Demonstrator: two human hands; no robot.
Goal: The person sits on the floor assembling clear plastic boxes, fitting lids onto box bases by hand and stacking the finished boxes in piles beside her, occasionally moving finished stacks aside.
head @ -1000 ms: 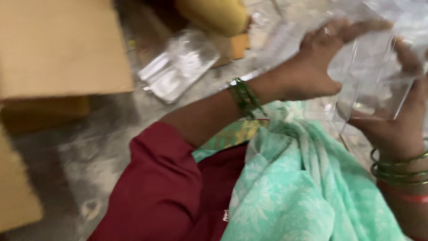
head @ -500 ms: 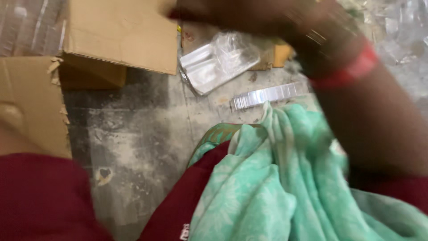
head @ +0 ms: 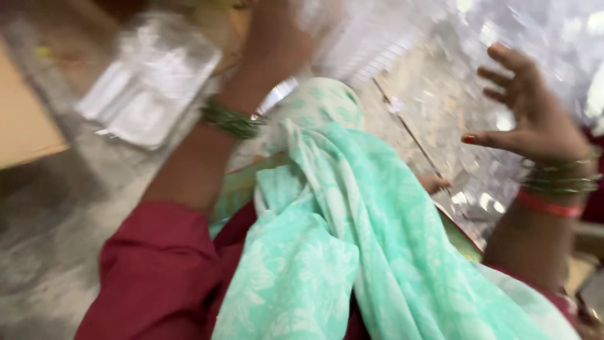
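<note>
1. The left hand (head: 277, 31) reaches up into a blurred clear plastic container (head: 327, 19) near the top edge; whether its fingers close on it, I cannot tell.
2. The right hand (head: 535, 116) hangs empty, fingers spread apart, near a heap of shiny clear plastic (head: 522, 38).
3. Thin, slick, glossy plastic could slip or crumple under a hurried squeeze, I think.
4. A clear moulded tray (head: 148, 88) lies on the gritty grey floor (head: 56, 252) beside brown cardboard (head: 25, 119); soft mint-green patterned cloth (head: 340, 239) drapes between the arms.
</note>
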